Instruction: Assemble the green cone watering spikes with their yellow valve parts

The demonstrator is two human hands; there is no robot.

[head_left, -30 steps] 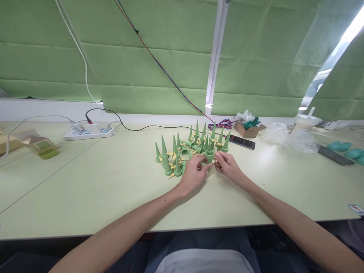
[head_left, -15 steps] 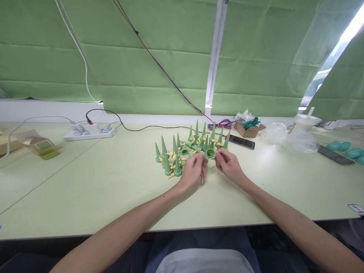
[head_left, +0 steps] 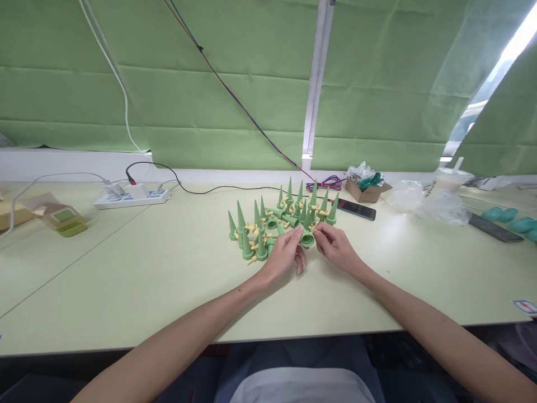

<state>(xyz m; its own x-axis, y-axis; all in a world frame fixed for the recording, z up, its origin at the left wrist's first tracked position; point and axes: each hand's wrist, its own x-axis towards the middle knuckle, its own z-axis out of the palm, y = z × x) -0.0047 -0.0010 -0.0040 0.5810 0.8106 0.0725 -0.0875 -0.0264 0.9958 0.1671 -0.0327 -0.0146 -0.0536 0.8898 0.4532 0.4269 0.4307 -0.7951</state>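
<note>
My left hand (head_left: 286, 252) grips a hollow green plastic cone (head_left: 307, 240) at its rim, and the round open base faces me. Close on its right, my right hand (head_left: 337, 247) has thumb and forefinger pinched together beside the rim; what is in the pinch is too small to make out. Behind and left of my hands stand several pointed green cones (head_left: 240, 217) with small yellow pieces (head_left: 252, 260) among them. A few cones, such as this green cone (head_left: 290, 220), lie on their sides.
A phone (head_left: 356, 209) lies behind my right hand, near a small cardboard box (head_left: 366, 191) holding green material. Farther right are a drink cup (head_left: 451, 180), a plastic bag (head_left: 442, 207) and a dark phone-like slab (head_left: 495, 228). A white power strip (head_left: 132, 197) sits at the left back.
The held cone has come slightly down and toward me, its open base tilting. My right fingertips have shifted a little left along its rim.
</note>
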